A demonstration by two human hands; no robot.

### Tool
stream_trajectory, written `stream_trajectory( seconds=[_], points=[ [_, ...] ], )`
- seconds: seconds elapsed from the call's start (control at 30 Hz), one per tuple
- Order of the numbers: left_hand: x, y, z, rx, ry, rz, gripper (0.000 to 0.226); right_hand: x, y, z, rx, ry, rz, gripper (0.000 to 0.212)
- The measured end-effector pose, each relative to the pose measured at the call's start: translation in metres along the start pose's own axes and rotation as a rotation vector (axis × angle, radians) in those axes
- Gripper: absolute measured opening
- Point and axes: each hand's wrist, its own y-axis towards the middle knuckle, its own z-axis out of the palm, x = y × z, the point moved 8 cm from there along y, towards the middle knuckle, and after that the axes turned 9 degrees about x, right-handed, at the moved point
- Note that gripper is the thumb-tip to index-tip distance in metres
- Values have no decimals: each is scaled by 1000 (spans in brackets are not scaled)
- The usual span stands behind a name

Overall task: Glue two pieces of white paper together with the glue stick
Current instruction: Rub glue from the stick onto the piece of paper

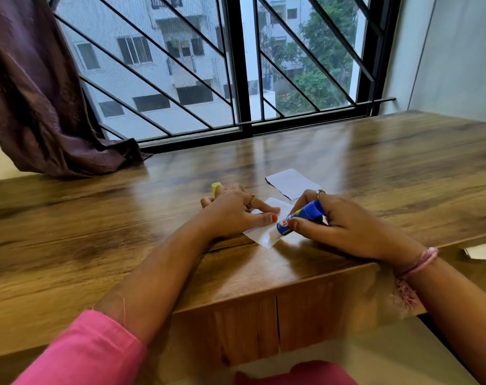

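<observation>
Lower centre: wooden tabletop [97, 245], front edge nearest. Centre: near white paper piece [260, 237] lying flat, pinned by the left hand [233, 215], index finger and thumb straight on the sheet. Right hand [344, 229] grips the blue glue stick [300, 218], white tip touching the paper. Yellow cap [215, 188] just behind the left hand. Second white paper piece [290, 183] farther back. Right edge: more paper [483, 250]. Upper left: purple curtain [41, 93].

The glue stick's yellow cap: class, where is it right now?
In the head view, the yellow cap sits on the wooden table, just beyond the left hand that presses the nearer paper piece.
</observation>
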Motion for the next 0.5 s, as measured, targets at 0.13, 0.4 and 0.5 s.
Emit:
stream_trajectory(
  seconds=[0.13, 0.4, 0.5],
  points=[
    [1, 1, -1, -8, -10, -2, 22, 1, 1, 5, 46, -33, -15, 39],
    [1, 2, 0, -4, -5, 4, 29, 3, 1, 7, 65, -46, -36, 44],
    [1, 2, 0, -1, -8, -1, 31, 2, 2, 5, 46, -71, -21, 41]
  ],
)
